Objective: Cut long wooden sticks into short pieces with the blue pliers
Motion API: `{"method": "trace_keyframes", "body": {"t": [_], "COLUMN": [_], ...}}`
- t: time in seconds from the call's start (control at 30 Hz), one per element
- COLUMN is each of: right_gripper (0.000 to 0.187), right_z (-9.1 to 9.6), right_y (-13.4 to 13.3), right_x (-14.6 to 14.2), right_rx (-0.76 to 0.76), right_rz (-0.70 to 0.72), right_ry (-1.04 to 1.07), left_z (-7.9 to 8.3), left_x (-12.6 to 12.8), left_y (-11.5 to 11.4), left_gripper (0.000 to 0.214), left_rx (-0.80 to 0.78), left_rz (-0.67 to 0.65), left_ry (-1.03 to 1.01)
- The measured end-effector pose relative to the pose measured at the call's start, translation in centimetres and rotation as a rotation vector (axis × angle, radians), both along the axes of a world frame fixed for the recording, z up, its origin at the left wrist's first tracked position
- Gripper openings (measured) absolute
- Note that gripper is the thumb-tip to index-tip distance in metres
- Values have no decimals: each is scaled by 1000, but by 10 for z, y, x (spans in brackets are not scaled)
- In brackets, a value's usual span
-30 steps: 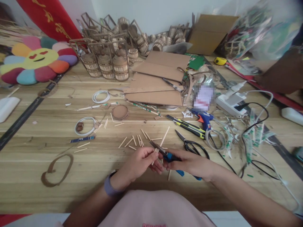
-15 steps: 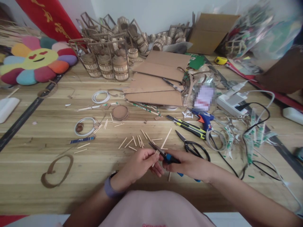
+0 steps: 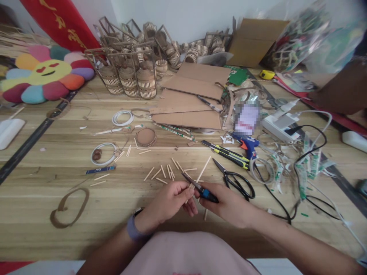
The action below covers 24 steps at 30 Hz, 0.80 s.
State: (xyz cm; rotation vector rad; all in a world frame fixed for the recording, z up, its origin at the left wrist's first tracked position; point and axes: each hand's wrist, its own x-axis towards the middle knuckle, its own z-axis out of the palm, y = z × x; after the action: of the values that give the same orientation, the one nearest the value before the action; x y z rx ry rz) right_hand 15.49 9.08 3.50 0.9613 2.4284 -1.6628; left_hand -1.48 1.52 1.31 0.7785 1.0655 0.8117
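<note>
Over the front middle of the table, my left hand (image 3: 174, 196) pinches thin wooden sticks (image 3: 191, 187) between thumb and fingertips. My right hand (image 3: 229, 202) is wrapped round a pair of shears (image 3: 207, 194) with blue-and-black handles. Their pointed blades lie across the sticks, close to the left fingertips; the exact contact is too small to tell. A longer pale stick (image 3: 204, 169) slants up beyond the blades. Several short cut sticks (image 3: 169, 171) are scattered just past my hands. Black-handled scissors (image 3: 236, 183) lie to the right of the blades.
Behind the sticks sit a round brown base (image 3: 146, 136) and cardboard sheets (image 3: 189, 103). To the right are a yellow-black utility knife (image 3: 226, 154), a blue glue gun (image 3: 249, 145), a tape roll (image 3: 262, 170) and a power strip (image 3: 281, 126) with cables. Small bamboo baskets (image 3: 129, 82) stand at the back.
The shears' blades and handles have come closer together as my right hand squeezed. My left hand has barely moved.
</note>
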Motion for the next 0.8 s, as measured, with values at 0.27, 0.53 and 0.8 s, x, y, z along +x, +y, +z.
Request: {"method": "trace_keyframes", "body": {"t": [0.27, 0.53, 0.8], "right_gripper": [15, 16, 20], "right_z": [12, 10, 9], "right_y": [7, 11, 9], "right_x": [-3, 0, -3], "right_rx": [-215, -336, -247], "right_rz": [71, 1, -7], "right_ry": [146, 78, 13], "left_z": [2, 0, -3], "left_x": [0, 0, 1], "left_y": [1, -1, -1], "left_gripper": [49, 48, 41], "left_rx": [-12, -45, -14], "left_rz": [63, 89, 91], "left_ry": [-20, -29, 19]}}
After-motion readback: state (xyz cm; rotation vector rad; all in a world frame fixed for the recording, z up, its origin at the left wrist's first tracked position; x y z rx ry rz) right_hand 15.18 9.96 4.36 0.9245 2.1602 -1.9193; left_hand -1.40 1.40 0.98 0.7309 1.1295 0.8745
